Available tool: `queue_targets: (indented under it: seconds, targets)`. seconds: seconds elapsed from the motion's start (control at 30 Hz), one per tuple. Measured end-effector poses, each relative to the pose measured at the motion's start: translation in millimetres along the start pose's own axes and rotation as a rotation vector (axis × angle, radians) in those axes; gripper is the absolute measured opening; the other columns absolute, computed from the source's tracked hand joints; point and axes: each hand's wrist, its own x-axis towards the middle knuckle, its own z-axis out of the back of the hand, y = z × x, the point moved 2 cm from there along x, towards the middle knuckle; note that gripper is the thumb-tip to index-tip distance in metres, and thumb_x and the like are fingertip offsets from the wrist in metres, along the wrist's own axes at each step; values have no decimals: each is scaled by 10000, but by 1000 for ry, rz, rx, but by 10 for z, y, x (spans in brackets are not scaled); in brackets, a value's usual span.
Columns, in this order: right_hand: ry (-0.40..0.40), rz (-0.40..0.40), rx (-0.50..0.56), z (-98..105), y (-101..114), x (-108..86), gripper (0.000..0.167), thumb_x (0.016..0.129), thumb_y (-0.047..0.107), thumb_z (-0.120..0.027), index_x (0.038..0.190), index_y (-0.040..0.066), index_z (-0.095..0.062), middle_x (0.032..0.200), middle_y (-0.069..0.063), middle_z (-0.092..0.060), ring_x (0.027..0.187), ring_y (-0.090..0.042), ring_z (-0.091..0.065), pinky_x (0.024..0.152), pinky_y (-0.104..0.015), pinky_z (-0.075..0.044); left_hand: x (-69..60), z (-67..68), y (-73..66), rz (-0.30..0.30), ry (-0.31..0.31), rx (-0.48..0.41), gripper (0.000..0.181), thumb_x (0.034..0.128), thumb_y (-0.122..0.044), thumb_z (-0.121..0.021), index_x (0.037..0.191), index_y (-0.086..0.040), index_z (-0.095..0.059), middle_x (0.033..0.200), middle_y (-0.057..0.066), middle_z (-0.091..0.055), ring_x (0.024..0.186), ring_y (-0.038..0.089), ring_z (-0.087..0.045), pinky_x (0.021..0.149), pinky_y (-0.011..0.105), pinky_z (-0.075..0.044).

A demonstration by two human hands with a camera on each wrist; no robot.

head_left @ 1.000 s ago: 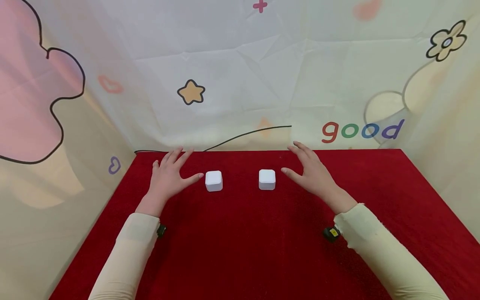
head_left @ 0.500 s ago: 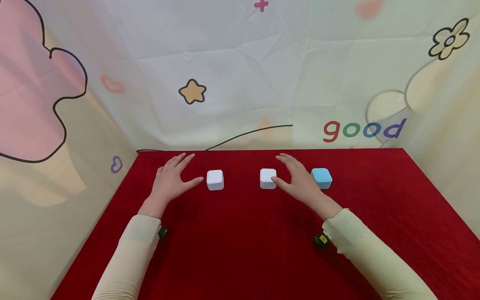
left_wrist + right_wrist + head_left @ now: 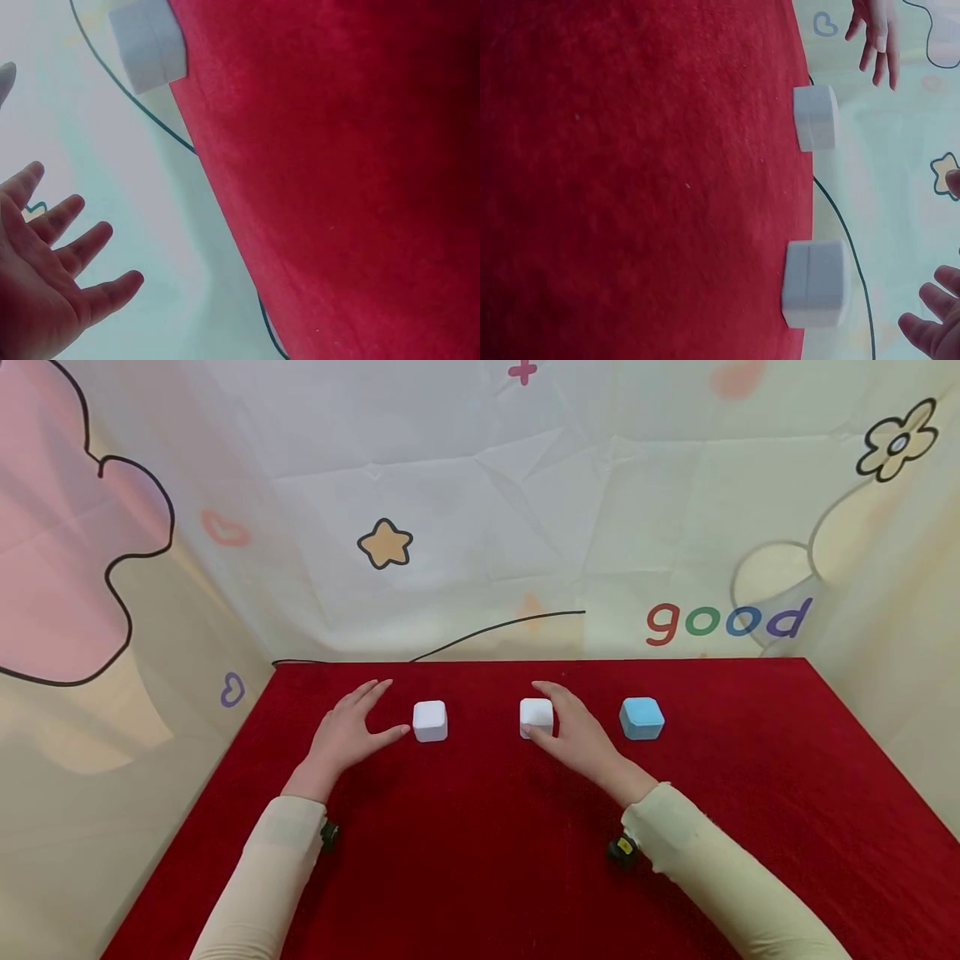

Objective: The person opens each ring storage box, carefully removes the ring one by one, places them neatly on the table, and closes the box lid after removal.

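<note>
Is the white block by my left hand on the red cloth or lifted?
On the red cloth. The right wrist view shows the upper white block resting on it, the left hand apart.

Tabletop (image 3: 480, 860): red cloth with a matt, velvety nap. One white block (image 3: 430, 721) and a second white block (image 3: 537, 711) have smooth, plastic-looking faces of low sheen; the blue block (image 3: 642, 718) appears similarly smooth and matt. The printed backdrop (image 3: 480, 518) resembles thin, creased cloth. The left sleeve (image 3: 262, 877) and right sleeve (image 3: 712, 852) are soft, matt fabric, lightly wrinkled.
</note>
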Motion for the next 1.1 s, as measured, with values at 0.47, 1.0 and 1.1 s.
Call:
queue_targets:
  seconds: [0.47, 1.0, 1.1]
  targets:
    - [75, -10, 45, -222, 121, 128, 676, 946, 243, -707, 1523, 39, -420, 1582, -194, -441, 1477, -392, -412, 1201, -570, -375, 42, -124, -1, 21, 78, -144, 855, 893, -384, -757, 1591, -100, -353, 1629, 202, -385, 1510, 417, -353, 1202, 608, -353]
    - [162, -69, 41, -368, 270, 372, 687, 964, 274, -705, 1546, 57, -410, 1609, -163, -426, 1499, -353, -403, 1214, -529, -377, 155, -213, 35, 44, 148, -188, 816, 911, -293, -760, 1582, -54, -362, 1618, 223, -399, 1504, 420, -369, 1217, 576, -348]
    - [193, -67, 17, -397, 289, 423, 689, 965, 273, -707, 1545, 50, -410, 1609, -164, -425, 1502, -350, -400, 1224, -515, -368, 167, -229, 36, 42, 165, -190, 806, 915, -281, -757, 1576, -36, -365, 1612, 232, -405, 1495, 425, -379, 1214, 576, -352]
